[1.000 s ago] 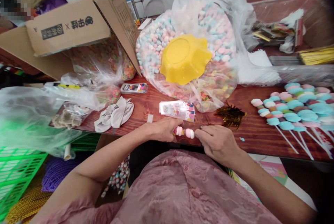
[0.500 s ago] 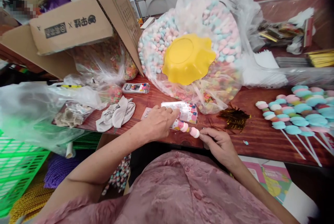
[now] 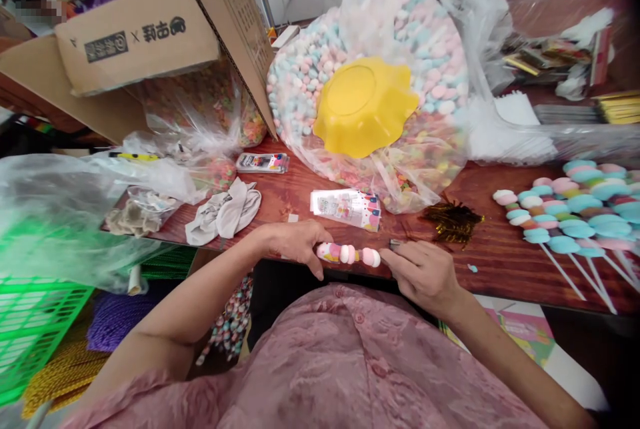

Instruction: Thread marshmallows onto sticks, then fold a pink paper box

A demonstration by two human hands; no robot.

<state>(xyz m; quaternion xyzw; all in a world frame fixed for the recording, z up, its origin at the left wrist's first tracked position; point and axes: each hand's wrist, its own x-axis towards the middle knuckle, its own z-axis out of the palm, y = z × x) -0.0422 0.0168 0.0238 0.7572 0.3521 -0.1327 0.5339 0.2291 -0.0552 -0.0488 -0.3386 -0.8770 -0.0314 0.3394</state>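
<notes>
Both hands, left (image 3: 295, 242) and right (image 3: 420, 272), pinch the candy skewer (image 3: 350, 255) between them.

The cardboard box (image 3: 140, 35) carries black print upside down: a boxed logo with small characters, an "×", then bold Chinese characters ending in a rounded emblem; none reads clearly. The printed packet (image 3: 346, 207) on the counter (image 3: 480, 249) bears print too small to read.
</notes>
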